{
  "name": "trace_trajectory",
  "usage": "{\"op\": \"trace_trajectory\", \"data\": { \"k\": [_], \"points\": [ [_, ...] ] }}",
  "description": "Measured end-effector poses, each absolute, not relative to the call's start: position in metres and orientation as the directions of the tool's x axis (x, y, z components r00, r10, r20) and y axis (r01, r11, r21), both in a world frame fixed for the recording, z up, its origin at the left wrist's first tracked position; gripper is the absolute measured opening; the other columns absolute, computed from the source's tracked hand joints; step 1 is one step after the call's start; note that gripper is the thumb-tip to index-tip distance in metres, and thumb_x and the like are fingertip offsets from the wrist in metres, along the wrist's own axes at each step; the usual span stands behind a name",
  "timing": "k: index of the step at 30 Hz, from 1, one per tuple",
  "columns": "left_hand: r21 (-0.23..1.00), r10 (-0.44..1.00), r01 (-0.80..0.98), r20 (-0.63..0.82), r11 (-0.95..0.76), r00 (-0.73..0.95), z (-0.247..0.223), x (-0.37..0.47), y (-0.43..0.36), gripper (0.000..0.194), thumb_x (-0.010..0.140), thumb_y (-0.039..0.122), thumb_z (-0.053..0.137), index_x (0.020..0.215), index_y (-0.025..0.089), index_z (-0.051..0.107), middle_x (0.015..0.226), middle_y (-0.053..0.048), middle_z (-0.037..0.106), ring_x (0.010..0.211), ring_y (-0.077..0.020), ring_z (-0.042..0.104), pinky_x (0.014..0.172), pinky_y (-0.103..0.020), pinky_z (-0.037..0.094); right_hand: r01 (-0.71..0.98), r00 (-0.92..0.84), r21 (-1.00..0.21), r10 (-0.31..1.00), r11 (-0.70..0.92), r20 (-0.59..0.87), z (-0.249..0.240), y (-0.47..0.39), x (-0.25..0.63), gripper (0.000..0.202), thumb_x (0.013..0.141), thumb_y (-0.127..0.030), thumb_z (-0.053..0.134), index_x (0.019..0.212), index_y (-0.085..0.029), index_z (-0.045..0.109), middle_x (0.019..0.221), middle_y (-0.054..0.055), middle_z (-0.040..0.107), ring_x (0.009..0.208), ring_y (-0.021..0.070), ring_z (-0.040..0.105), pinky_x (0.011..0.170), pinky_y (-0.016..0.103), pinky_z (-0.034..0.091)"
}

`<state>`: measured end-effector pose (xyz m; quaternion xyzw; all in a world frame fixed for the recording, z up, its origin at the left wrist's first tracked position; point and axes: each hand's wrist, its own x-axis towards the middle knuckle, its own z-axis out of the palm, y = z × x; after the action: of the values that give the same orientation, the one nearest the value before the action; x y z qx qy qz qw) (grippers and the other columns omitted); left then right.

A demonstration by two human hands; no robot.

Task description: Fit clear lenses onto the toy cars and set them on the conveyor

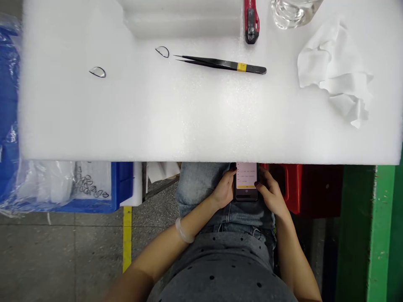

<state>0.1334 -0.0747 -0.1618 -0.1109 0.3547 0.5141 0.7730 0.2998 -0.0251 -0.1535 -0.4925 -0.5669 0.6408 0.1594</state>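
Below the front edge of the white foam surface, a phone [246, 184] with a lit screen rests over my lap. My left hand [225, 189] is closed round its left side, and my right hand [271, 192] grips its right side with the thumb at the screen. The foam hides the phone's top end. Up on the foam lie black tweezers [220, 63] with a yellow band, tips pointing left. Close to the tips is a small dark-rimmed clear piece [163, 52]; a similar piece [97, 72] lies farther left.
The white foam block [189, 121] spans the upper view. On it are a red cutter [251, 23], a glass [294, 12] and a crumpled white cloth [335, 69]. A blue bin [122, 180] with plastic bags stands at lower left, a red bin [294, 188] at right.
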Motion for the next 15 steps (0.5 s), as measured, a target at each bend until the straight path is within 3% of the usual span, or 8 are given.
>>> {"op": "trace_trajectory", "data": {
  "k": [5,10,15],
  "points": [
    [0.208,0.719,-0.870,-0.662,0.448,0.212,-0.1611,0.1306,-0.0729,0.062,0.073,0.052,0.075,0.122,0.016,0.067,0.115,-0.013,0.074,0.122,-0.0364,0.062,0.104,-0.047,0.047,0.378,-0.485,-0.884,0.754,-0.276,-0.443,-0.1494,-0.0252,0.2979,0.055,0.087,-0.027,0.060,0.141,-0.025,0.048,0.139,0.011,0.061,0.129,0.0288,0.058,0.108,0.051,0.047],
    [0.203,0.716,-0.867,-0.662,0.456,0.222,-0.1625,0.1290,-0.0733,0.063,0.073,0.053,0.075,0.123,0.015,0.067,0.114,-0.013,0.074,0.122,-0.0365,0.061,0.104,-0.046,0.047,0.393,-0.490,-0.873,0.739,-0.288,-0.464,-0.1454,-0.0229,0.2964,0.047,0.089,-0.031,0.061,0.134,-0.025,0.051,0.130,0.011,0.064,0.122,0.0287,0.060,0.104,0.050,0.050],
    [0.182,0.699,-0.860,-0.672,0.476,0.245,-0.1644,0.1287,-0.0742,0.058,0.077,0.052,0.073,0.123,0.017,0.068,0.112,-0.012,0.074,0.122,-0.0355,0.061,0.105,-0.047,0.047,0.426,-0.472,-0.859,0.740,-0.284,-0.479,-0.1462,-0.0226,0.2976,0.052,0.087,-0.034,0.063,0.136,-0.025,0.048,0.127,0.012,0.063,0.118,0.0291,0.060,0.104,0.054,0.049]
  ]
}}
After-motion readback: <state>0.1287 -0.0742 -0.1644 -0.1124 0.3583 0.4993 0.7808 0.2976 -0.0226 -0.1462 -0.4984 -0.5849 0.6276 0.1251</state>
